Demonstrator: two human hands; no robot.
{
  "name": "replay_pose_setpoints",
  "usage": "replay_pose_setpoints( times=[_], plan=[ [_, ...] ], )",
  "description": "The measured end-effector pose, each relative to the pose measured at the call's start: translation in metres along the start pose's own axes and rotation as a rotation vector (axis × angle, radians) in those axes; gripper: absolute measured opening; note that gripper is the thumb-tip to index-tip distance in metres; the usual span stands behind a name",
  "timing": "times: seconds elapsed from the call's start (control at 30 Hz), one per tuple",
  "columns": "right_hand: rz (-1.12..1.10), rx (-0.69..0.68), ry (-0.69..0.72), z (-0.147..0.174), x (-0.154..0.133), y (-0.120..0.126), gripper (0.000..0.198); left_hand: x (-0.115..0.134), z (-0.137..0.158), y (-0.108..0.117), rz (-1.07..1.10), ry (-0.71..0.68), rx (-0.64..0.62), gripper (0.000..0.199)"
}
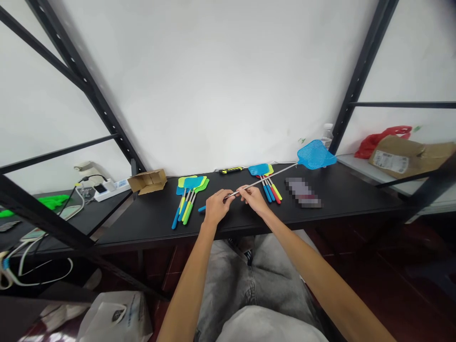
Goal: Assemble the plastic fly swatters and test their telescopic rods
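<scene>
A blue fly swatter (314,155) with a long metal rod is held slantwise above the black table. My left hand (218,205) pinches the rod near its blue handle, whose end pokes out to the left. Close beside it, my right hand (252,197) is pinched on the same rod a little further along. The perforated blue head points to the upper right. Left of my hands lies a fanned group of blue, yellow and green fly swatters (192,183). Behind the held rod is another group of fly swatters (261,170) with blue, red and yellow handles.
An open cardboard box (147,182) stands at the table's left end. A black and yellow tool (231,170) lies by the wall. A blurred-out item (303,192) is on the right, and a clear bottle (327,133) stands behind the swatter head. Black shelf posts frame both sides.
</scene>
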State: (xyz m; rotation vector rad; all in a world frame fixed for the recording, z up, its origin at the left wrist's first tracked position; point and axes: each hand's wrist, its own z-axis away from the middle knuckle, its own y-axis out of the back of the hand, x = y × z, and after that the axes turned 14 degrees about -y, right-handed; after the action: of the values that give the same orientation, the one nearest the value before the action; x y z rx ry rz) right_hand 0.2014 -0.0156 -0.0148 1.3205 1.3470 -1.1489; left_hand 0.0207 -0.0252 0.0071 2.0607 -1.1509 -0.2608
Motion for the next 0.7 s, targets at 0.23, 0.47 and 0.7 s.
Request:
replay_pose_setpoints(
  times=[0.23,0.47,0.7],
  plan=[
    [0.007,0.091,0.005,-0.002,0.000,0.000,0.045,-0.002,-0.002,-0.006,-0.100,0.023,-0.016,0.029],
    [-0.135,0.189,-0.019,-0.005,-0.001,0.002,0.042,-0.012,0.000,-0.003,-0.264,0.067,0.005,0.027],
    [-0.199,0.228,-0.056,-0.005,-0.004,0.005,0.041,-0.012,0.000,0.001,-0.402,0.131,0.117,0.029]
  ],
)
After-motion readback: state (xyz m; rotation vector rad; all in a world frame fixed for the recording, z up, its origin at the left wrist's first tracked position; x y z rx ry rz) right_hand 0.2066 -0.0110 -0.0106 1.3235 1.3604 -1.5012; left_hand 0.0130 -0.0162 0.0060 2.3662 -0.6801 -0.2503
